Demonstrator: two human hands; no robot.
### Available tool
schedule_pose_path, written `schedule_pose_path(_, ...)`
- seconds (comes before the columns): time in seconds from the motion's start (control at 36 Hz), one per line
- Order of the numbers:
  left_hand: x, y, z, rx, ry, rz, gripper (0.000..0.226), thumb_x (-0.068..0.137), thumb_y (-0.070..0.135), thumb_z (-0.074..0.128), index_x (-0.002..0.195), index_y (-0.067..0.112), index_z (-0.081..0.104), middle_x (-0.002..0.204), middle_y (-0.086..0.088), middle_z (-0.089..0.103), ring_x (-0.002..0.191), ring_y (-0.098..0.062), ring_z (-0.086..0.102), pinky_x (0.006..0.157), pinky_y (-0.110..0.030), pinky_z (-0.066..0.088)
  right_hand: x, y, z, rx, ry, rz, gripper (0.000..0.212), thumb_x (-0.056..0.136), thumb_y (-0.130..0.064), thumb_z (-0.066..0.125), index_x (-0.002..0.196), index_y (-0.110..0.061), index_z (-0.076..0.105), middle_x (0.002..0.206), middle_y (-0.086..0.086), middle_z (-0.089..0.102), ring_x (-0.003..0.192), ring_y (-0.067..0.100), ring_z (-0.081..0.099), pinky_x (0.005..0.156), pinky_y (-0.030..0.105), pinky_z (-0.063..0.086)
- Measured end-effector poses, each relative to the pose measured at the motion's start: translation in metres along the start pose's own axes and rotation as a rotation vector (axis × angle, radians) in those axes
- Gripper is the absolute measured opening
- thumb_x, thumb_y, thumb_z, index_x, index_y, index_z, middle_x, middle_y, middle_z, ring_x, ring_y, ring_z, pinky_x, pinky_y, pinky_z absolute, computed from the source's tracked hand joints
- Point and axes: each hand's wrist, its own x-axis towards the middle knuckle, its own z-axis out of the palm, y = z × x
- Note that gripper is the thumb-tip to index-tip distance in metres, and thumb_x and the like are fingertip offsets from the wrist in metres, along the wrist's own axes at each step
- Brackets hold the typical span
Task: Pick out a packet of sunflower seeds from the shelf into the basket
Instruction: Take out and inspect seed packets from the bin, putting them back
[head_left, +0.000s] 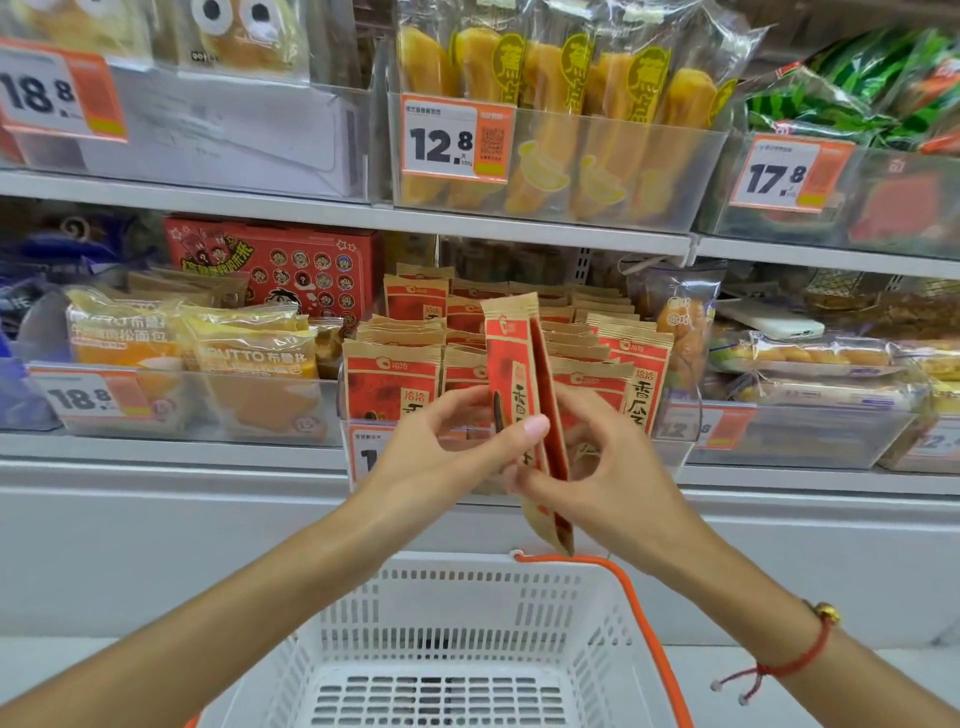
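A red and tan packet of sunflower seeds stands upright and edge-on in front of the shelf, held between both hands. My left hand pinches its left face with the thumb across the front. My right hand grips it from the right side, fingers curled behind. The packet's lower end hangs just above the far rim of the white plastic basket with an orange handle. Behind it, several matching packets fill a clear shelf bin.
Bread packets lie in the bin to the left, with a red box behind them. More wrapped pastries lie to the right. The upper shelf holds yellow banana cakes and price tags. A red string bracelet is on my right wrist.
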Motion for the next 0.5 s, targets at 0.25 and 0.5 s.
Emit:
schedule_pose_path(0.25, -0.004, -0.001, -0.004, -0.044, -0.098, -0.001, 0.056, 0.075, 0.059, 0.056, 0.126, 0.035, 0.060, 0.111, 0.020, 0.070, 0.105, 0.006, 0.064, 0.083, -0.007, 0.050, 0.003, -0.003, -0.015, 0.238, -0.361, 0.126, 0.083, 0.073, -0.027, 0.079, 0.135, -0.055, 0.033, 0.117, -0.032, 0.059, 0.109, -0.009, 0.057, 0.087, 0.011, 0.048)
schedule_pose_path(0.5, -0.002, 0.003, -0.003, -0.109, 0.104, 0.071, 0.010, 0.085, 0.025, 0.068, 0.094, 0.029, 0.071, 0.092, 0.008, 0.076, 0.085, -0.009, 0.073, 0.064, -0.015, 0.055, 0.001, 0.000, -0.014, -0.170, -0.033, 0.091, 0.103, 0.060, -0.041, 0.088, 0.144, -0.050, 0.029, 0.117, -0.017, 0.046, 0.084, 0.006, 0.055, 0.079, 0.027, 0.053)
